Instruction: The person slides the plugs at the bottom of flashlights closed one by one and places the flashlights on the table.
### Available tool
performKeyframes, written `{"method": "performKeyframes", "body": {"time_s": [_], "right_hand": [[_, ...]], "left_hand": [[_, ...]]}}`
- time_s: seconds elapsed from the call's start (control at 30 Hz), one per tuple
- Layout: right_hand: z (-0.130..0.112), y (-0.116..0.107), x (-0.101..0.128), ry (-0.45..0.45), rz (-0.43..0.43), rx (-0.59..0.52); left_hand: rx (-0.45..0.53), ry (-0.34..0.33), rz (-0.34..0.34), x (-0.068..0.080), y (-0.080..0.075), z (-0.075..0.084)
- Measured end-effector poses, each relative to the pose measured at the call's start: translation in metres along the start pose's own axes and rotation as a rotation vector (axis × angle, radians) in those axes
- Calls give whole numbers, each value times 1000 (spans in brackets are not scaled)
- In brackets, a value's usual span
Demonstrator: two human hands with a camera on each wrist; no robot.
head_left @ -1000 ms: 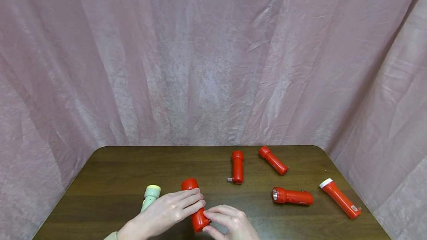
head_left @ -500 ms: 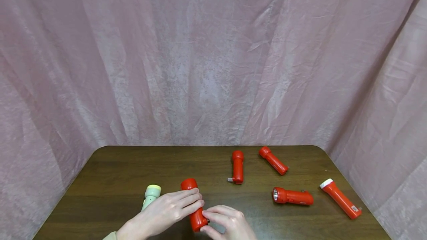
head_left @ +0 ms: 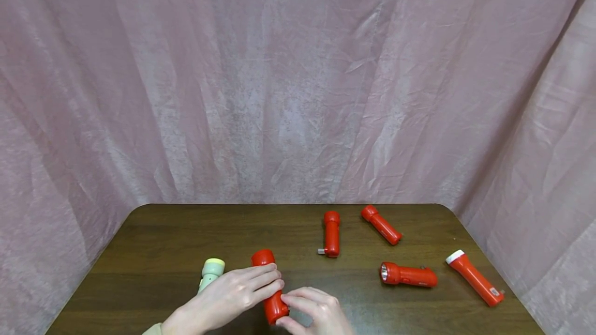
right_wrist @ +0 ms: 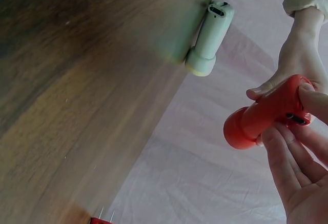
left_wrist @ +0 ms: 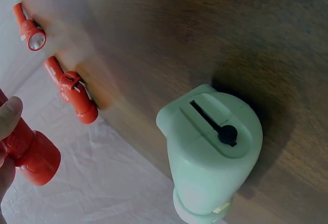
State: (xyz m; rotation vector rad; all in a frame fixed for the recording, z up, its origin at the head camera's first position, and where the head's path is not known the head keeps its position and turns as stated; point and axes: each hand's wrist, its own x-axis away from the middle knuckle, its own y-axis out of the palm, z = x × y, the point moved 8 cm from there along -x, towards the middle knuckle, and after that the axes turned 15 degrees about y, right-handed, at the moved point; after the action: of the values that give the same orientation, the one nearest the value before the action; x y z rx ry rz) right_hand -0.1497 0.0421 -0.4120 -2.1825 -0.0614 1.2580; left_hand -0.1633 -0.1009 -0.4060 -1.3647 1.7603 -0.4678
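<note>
Both hands hold one red flashlight (head_left: 269,283) (right_wrist: 264,112) (left_wrist: 28,149) just above the near edge of the dark wooden table (head_left: 153,237). My left hand (head_left: 233,296) wraps its fingers over the middle of the body, thumb underneath. My right hand (head_left: 314,311) pinches the rear end, where fingers (right_wrist: 312,101) sit by a dark slot. A pale green flashlight (head_left: 210,272) (left_wrist: 210,152) (right_wrist: 207,39) lies on the table just left of my left hand.
Several other red flashlights lie to the right: one upright in view (head_left: 331,233), one slanted (head_left: 382,224), one with its lens facing left (head_left: 408,274), and one with a white head (head_left: 475,277) near the right edge. Pink cloth (head_left: 298,81) hangs behind.
The held red flashlight and both hands have shifted very slightly left and toward me; nothing else has moved.
</note>
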Motion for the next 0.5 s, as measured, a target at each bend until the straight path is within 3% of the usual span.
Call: {"method": "performKeyframes", "body": {"time_s": [0.5], "right_hand": [[-5,7,-3,-2,49,8]], "left_hand": [[6,8,-24,5,-5,-4]]}}
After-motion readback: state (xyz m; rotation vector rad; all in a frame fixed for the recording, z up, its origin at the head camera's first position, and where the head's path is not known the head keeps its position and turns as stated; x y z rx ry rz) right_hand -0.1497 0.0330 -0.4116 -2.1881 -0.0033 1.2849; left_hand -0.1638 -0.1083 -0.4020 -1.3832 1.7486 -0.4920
